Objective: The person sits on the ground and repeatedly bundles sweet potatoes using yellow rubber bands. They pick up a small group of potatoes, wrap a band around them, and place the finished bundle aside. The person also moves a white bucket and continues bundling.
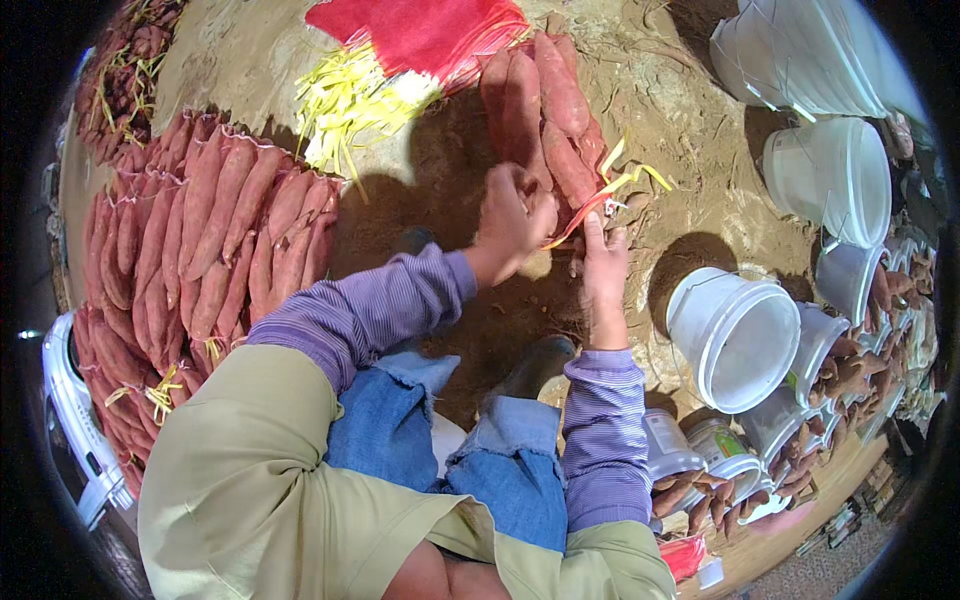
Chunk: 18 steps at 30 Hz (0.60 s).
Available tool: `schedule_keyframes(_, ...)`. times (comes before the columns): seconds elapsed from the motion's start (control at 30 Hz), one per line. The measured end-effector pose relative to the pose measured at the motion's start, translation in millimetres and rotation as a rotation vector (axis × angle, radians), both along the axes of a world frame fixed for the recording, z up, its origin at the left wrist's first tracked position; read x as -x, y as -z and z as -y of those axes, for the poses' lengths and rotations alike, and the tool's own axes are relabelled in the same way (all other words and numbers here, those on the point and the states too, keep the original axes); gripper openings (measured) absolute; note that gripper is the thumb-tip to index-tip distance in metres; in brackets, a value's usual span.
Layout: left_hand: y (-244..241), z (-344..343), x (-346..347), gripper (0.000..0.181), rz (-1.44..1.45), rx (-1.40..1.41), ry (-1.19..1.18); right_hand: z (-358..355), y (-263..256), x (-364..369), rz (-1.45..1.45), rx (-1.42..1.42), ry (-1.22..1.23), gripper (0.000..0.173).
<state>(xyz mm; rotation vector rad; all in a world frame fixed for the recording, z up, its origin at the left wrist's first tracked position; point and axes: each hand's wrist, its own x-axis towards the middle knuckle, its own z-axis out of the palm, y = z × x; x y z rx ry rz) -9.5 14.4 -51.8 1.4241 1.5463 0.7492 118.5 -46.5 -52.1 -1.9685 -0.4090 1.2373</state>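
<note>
A red mesh bag filled with sweet potatoes lies on the ground before me, its near end towards my hands. A yellow tie strip sticks out beside a twisted red and yellow band at that end. The fingertips of my right hand pinch this band near a scrap of white string. Blurred by motion, my left hand has its fingers curled at the band's other end, close to the lowest sweet potatoes. Whether anything is inside it cannot be made out.
Filled sweet potato bags are stacked at the left. Yellow strips and folded red mesh bags lie beyond my hands. White buckets stand at the right, several holding sweet potatoes; stacked buckets are at upper right.
</note>
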Motion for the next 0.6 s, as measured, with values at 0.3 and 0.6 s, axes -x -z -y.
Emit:
schedule_keyframes(0.3,27,-89,-2,0.078,-0.303,-0.064,0.052,-4,8,15,0.649,0.05,-0.367,0.055)
schedule_keyframes(0.6,34,-92,22,0.078,-0.162,-0.141,0.056,-1,25,28,0.785,0.168,-0.577,0.049)
